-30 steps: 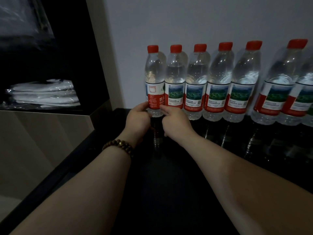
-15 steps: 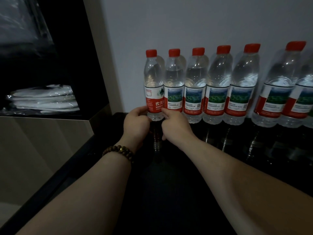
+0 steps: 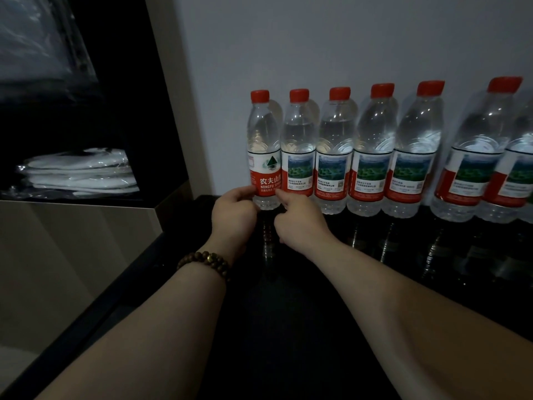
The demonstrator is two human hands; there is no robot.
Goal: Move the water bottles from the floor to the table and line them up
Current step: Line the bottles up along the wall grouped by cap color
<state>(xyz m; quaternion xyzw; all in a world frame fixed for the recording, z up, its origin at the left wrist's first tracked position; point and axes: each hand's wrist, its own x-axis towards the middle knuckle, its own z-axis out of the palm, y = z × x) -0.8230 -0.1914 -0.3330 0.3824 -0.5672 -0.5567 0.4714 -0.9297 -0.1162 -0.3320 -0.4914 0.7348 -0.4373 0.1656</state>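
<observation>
Two hands, my left hand [image 3: 233,215] and right hand [image 3: 300,222], clamp the end bottle [image 3: 264,157] low at the worktop [image 3: 288,313] back-left corner (seemingly full, weighty, thin-walled); the labelled waist should grip best.

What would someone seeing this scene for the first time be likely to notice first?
A row of clear plastic water bottles with red caps stands against the pale wall at the back of the glossy black table. The left hand and right hand hold the base of the leftmost bottle, the only one showing its red logo side. A brown bead bracelet circles the left wrist.
</observation>
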